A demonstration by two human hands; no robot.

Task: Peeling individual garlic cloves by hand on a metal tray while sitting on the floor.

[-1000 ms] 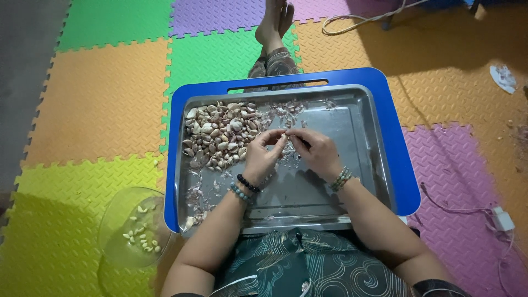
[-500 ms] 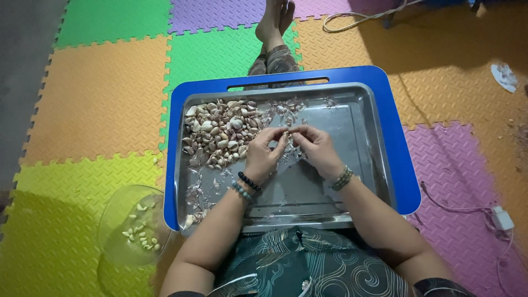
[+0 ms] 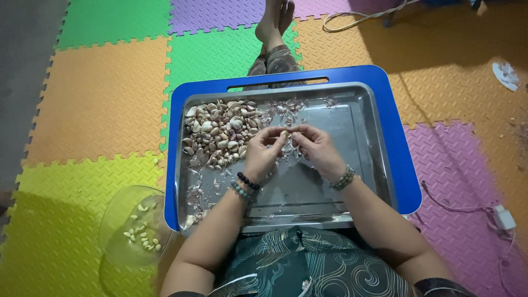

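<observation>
The garlic cloves [image 3: 220, 135] lie in the tray's [image 3: 363, 143] far left corner; the bowl [image 3: 135, 225] stands on the floor [image 3: 93, 110], left of its near corner.

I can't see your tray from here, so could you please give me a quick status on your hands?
Left hand and right hand pinch one garlic clove together. Clove pile left on steel tray. Nothing obstructing.

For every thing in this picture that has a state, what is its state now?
Left hand: pinching a garlic clove.
Right hand: fingertips on the same clove.
Pile of unpeeled garlic cloves: heaped in the steel tray's left part.
Clear glass bowl: upright, few peeled cloves inside.
</observation>
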